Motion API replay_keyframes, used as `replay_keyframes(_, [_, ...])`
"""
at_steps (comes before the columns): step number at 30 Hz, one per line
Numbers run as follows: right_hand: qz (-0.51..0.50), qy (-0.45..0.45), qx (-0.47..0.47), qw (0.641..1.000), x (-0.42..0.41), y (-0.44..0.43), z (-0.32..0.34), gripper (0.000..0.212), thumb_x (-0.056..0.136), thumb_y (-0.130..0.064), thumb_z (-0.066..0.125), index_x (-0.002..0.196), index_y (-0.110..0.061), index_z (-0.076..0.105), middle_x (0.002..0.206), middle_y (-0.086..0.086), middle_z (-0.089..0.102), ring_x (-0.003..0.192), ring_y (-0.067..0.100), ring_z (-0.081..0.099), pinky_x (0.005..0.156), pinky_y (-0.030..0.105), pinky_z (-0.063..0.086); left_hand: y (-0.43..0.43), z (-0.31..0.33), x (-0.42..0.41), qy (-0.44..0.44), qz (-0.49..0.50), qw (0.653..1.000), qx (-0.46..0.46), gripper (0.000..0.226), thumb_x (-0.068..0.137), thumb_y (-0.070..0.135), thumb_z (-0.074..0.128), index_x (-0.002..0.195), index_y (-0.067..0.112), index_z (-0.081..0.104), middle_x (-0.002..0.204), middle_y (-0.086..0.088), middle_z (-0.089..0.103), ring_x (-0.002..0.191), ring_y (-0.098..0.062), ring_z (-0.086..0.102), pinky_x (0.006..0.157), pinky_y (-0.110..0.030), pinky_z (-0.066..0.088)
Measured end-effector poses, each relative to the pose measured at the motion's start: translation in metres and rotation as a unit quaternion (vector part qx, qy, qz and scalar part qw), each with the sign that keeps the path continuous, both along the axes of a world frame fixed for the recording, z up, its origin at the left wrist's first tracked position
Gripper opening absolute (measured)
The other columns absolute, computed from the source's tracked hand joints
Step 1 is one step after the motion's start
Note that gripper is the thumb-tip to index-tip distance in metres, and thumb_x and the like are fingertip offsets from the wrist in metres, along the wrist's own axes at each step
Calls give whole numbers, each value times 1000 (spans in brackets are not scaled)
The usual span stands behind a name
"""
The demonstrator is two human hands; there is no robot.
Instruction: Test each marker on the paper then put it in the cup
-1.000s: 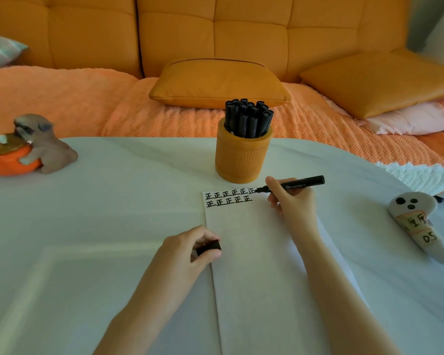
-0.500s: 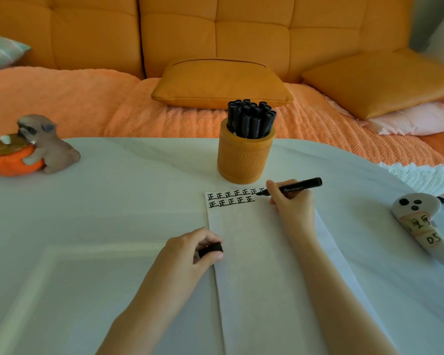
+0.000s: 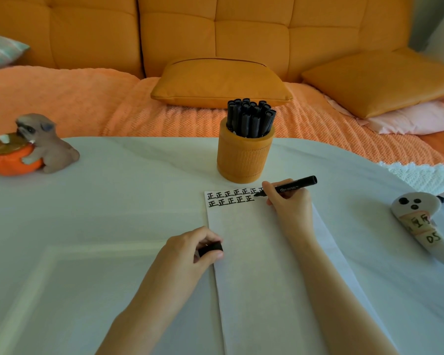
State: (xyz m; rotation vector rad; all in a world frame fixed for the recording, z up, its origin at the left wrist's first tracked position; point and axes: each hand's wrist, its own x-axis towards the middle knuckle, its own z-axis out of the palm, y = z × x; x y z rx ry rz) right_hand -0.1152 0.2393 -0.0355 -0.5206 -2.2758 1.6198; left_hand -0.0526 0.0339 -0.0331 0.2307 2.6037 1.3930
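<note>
A white sheet of paper [image 3: 256, 252] lies on the table with two rows of black marks along its top edge. My right hand [image 3: 290, 203] grips an uncapped black marker [image 3: 292, 187], its tip on the paper at the right end of the second row. My left hand [image 3: 187, 249] pinches the marker's black cap [image 3: 210, 248] and rests at the paper's left edge. An orange cup [image 3: 244, 160] stands just beyond the paper, filled with several black markers [image 3: 251, 117].
A dog figurine hugging an orange bowl [image 3: 28, 147] sits at the table's far left. A grey ghost-shaped toy [image 3: 420, 224] lies at the right. An orange sofa with cushions [image 3: 221, 83] runs behind the white table [image 3: 100, 201].
My right hand has shifted the marker tip slightly down and left, from the end of the first row to the end of the second row. My left hand stays put.
</note>
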Motion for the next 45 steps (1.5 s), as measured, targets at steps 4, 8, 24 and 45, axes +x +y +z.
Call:
replay_keyframes(4, [-7, 1, 2, 1000, -2, 1, -1, 20, 88, -24, 66, 73, -11, 63, 61, -2, 59, 45, -5, 48, 45, 5, 34, 0, 1, 0, 0, 2, 1000, 0, 13, 79, 25, 70, 87, 35, 65, 86, 21, 68, 82, -5, 64, 80, -30, 51])
replay_keyframes(8, [-27, 7, 4, 1000, -2, 1, -3, 22, 88, -23, 65, 69, -14, 61, 60, -3, 59, 46, -6, 50, 45, 5, 35, -1, 2, 0, -3, 3, 1000, -1, 12, 79, 26, 70, 87, 34, 65, 85, 22, 68, 82, -5, 64, 80, -31, 51])
replay_keyframes(24, [-20, 0, -1, 1000, -1, 0, 0, 21, 89, -23, 65, 71, -11, 63, 59, -2, 58, 43, -5, 48, 44, 5, 34, 0, 3, 0, -1, 2, 1000, -10, 11, 80, 28, 69, 87, 35, 64, 86, 22, 67, 82, -4, 63, 80, -31, 52])
replay_keyframes(45, [-22, 11, 16, 1000, -3, 3, -7, 21, 87, -20, 63, 68, -11, 59, 57, -3, 56, 48, 1, 46, 47, 12, 34, 0, 3, 0, -6, 0, 1000, -8, 12, 80, 25, 69, 87, 34, 65, 86, 20, 67, 81, -6, 64, 80, -31, 52])
